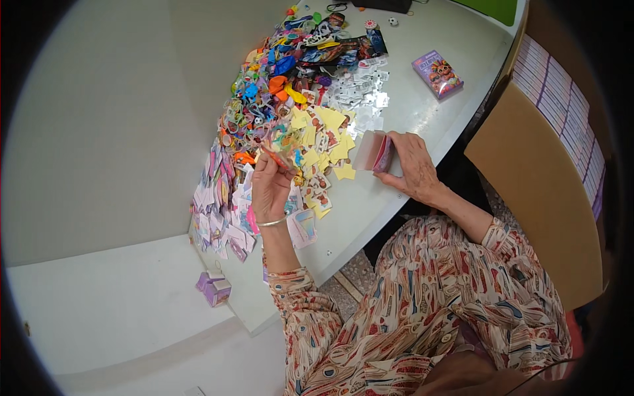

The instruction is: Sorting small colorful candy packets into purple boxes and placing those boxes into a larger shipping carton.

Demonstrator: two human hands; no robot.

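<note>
The right hand [411, 165] holds a small pink open box [374, 152] by its end, fingers wrapped over the top and thumb beneath, the open mouth turned toward the left hand; it hangs just above the pale grey table [422, 112], near the table's front edge. The left hand [269, 187], with a thin bangle [272, 223] at the wrist, is raised with its fingertips pinched on a small orange-red piece [277, 159], possibly a strip of balloon or sticker, though it is too small to tell for sure. Just beyond the left fingers lies a spread of yellow star-shaped cards [327, 142] carrying little pictures, and beyond those a heap of bright balloons and rubber loops [271, 92] in orange, blue and green. To the right of that heap sits a scatter of small clear packets [363, 89]. Along the table's left edge, beside the left wrist, runs a band of pink and white paper cards [221, 198]. A closed purple box [436, 73] with cartoon figures lies well apart, farther up the table. A small purple carton [214, 288] rests on the white floor below the table corner.
</note>
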